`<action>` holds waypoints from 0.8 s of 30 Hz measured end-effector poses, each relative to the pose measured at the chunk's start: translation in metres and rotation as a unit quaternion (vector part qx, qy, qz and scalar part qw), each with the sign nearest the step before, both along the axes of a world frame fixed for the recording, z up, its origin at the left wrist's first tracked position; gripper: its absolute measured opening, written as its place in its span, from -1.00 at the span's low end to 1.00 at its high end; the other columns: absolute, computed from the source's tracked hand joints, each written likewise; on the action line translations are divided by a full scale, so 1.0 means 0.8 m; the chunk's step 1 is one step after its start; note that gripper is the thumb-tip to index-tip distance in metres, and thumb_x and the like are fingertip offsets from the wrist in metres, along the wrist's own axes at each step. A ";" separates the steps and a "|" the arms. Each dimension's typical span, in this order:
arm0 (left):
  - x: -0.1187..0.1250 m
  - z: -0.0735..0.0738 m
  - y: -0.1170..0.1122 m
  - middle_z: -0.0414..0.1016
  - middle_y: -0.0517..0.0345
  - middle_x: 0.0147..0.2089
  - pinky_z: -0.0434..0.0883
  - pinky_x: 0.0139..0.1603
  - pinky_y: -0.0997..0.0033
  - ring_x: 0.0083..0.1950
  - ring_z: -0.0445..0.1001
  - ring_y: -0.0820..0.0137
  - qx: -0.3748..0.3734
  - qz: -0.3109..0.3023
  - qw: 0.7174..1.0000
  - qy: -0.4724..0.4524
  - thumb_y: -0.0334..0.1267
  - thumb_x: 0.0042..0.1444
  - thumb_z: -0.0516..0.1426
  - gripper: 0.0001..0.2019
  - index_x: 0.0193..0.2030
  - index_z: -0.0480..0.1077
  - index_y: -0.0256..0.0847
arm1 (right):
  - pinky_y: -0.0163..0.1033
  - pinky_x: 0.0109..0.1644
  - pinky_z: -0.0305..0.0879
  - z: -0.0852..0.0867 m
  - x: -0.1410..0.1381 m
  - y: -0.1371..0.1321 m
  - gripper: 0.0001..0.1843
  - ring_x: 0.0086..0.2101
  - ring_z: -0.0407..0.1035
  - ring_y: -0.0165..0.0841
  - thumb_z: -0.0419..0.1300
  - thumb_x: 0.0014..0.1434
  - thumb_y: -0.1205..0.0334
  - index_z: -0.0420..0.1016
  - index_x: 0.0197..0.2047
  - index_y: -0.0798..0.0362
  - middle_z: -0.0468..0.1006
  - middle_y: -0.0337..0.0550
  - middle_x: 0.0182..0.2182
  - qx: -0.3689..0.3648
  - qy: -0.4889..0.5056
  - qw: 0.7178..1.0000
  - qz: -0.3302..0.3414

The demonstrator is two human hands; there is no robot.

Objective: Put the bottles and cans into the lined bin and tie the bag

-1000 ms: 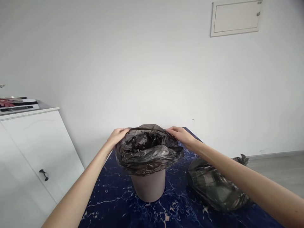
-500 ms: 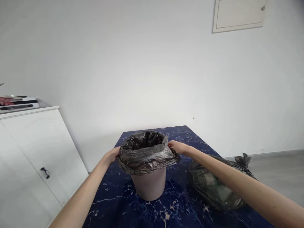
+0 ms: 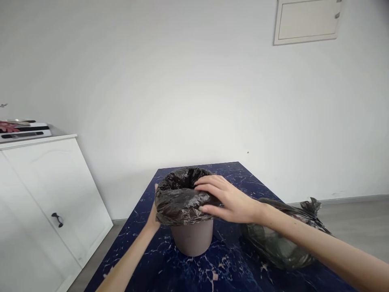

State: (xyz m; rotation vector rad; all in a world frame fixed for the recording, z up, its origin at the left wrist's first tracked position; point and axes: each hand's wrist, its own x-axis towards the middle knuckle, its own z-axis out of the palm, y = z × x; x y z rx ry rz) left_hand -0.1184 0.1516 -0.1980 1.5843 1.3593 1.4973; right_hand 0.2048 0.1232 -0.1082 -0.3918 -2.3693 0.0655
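Note:
A grey-beige trash bin (image 3: pixel 192 239) stands upright, lined with a black garbage bag (image 3: pixel 178 207) that is folded down over its rim. My right hand (image 3: pixel 223 198) lies across the rim's right side, fingers spread and resting on the plastic, the fingertips reaching toward the opening. At the bin's left side, my left hand (image 3: pixel 154 215) rests flat against the bag, its fingers pointing up and partly hidden behind it. A filled, tied dark garbage bag (image 3: pixel 281 245) lies to the right, partly behind my right forearm.
The bin and tied bag are on a blue marble-patterned table (image 3: pixel 146 247) near a white wall (image 3: pixel 194 89). A white cabinet (image 3: pixel 57 190) with a dark handle is on the left, with items on top. A panel door (image 3: pixel 306 20) is set high on the wall.
My right hand has moved from the bag's right edge onto the top of the rim, fingers spreading. My left hand has shifted slightly along the left side. The bag's overhang sits closer to the bin.

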 end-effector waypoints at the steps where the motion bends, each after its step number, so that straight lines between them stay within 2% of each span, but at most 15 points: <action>1: 0.002 -0.019 -0.002 0.44 -0.05 0.47 0.24 0.57 -0.17 0.58 0.21 -0.18 -0.008 0.021 1.000 0.012 0.57 0.09 0.09 -0.04 0.46 0.37 -0.03 | 0.12 0.44 0.21 -0.004 -0.002 -0.003 -0.54 0.29 0.34 -0.08 0.18 0.50 -0.09 0.41 0.31 -0.05 0.53 0.05 0.26 0.012 -0.009 1.000 0.006; 4: -0.002 -0.062 -0.005 0.47 -0.12 0.44 0.28 0.53 -0.26 0.56 0.22 -0.27 -0.032 0.064 0.996 0.047 0.53 0.09 0.11 -0.05 0.44 0.40 -0.07 | 0.08 0.28 0.33 -0.012 -0.005 0.000 -0.67 0.11 0.44 -0.10 0.14 0.52 -0.05 0.48 0.18 -0.05 0.61 0.03 0.09 0.012 -0.004 1.000 -0.014; 7: -0.015 -0.081 -0.006 0.46 -0.09 0.45 0.33 0.49 -0.22 0.56 0.26 -0.20 -0.057 0.097 0.991 0.075 0.43 0.30 -0.06 -0.18 0.47 0.36 -0.06 | 0.02 0.14 0.37 -0.013 -0.005 0.011 -0.67 -0.04 0.47 -0.13 0.13 0.52 -0.09 0.52 0.00 -0.03 0.63 -0.02 -0.09 0.009 -0.007 0.999 -0.039; 9: -0.025 -0.086 -0.009 0.45 -0.10 0.46 0.38 0.44 -0.22 0.53 0.32 -0.15 -0.079 0.119 0.985 0.092 0.35 0.41 -0.20 -0.24 0.46 0.35 -0.07 | 0.01 0.12 0.35 -0.012 -0.003 0.022 -0.61 -0.10 0.47 -0.14 0.12 0.51 -0.16 0.52 -0.10 -0.02 0.62 -0.05 -0.18 0.014 -0.020 0.998 -0.059; 12: -0.038 -0.089 -0.015 0.44 -0.23 0.45 0.37 0.43 -0.22 0.49 0.38 -0.13 -0.098 0.146 0.978 0.116 0.31 0.45 -0.30 -0.22 0.37 0.40 -0.18 | 0.00 0.13 0.31 -0.012 0.007 0.044 -0.54 -0.13 0.47 -0.13 0.10 0.49 -0.23 0.49 -0.20 -0.03 0.61 -0.06 -0.24 0.002 -0.028 0.993 -0.115; 14: -0.042 -0.091 -0.021 0.48 -0.23 0.41 0.33 0.47 -0.18 0.49 0.39 -0.10 -0.098 0.147 0.975 0.134 0.30 0.46 -0.29 -0.24 0.26 0.48 -0.19 | -0.04 0.07 0.30 -0.013 0.019 0.062 -0.52 -0.19 0.46 -0.14 0.11 0.48 -0.25 0.45 -0.27 -0.05 0.59 -0.08 -0.29 -0.029 -0.025 0.985 -0.165; 17: -0.039 -0.091 -0.030 0.58 -0.08 0.32 0.31 0.50 -0.07 0.46 0.43 0.00 -0.091 0.122 0.975 0.162 0.27 0.47 -0.22 -0.32 0.07 0.58 -0.11 | -0.10 -0.13 0.26 -0.012 0.044 0.090 -0.52 -0.27 0.44 -0.14 0.06 0.50 -0.21 0.40 -0.33 -0.06 0.56 -0.07 -0.34 -0.070 -0.009 0.971 -0.230; 20: -0.034 -0.090 -0.037 0.66 -0.02 0.22 0.33 0.49 -0.03 0.36 0.53 0.04 -0.083 0.103 0.975 0.177 0.25 0.48 -0.19 -0.35 -0.02 0.62 -0.08 | -0.14 -0.23 0.20 -0.010 0.070 0.114 -0.56 -0.30 0.45 -0.15 0.03 0.50 -0.14 0.38 -0.34 -0.06 0.57 -0.06 -0.34 -0.084 0.001 0.963 -0.256; 24: -0.029 -0.088 -0.040 0.71 -0.02 0.09 0.37 0.44 -0.05 0.26 0.59 0.02 -0.073 0.098 0.975 0.187 0.22 0.49 -0.18 -0.36 -0.08 0.64 -0.09 | -0.16 -0.28 0.18 -0.009 0.102 0.134 -0.53 -0.37 0.42 -0.18 0.07 0.45 -0.17 0.35 -0.40 -0.06 0.58 -0.09 -0.41 -0.093 0.004 0.953 -0.287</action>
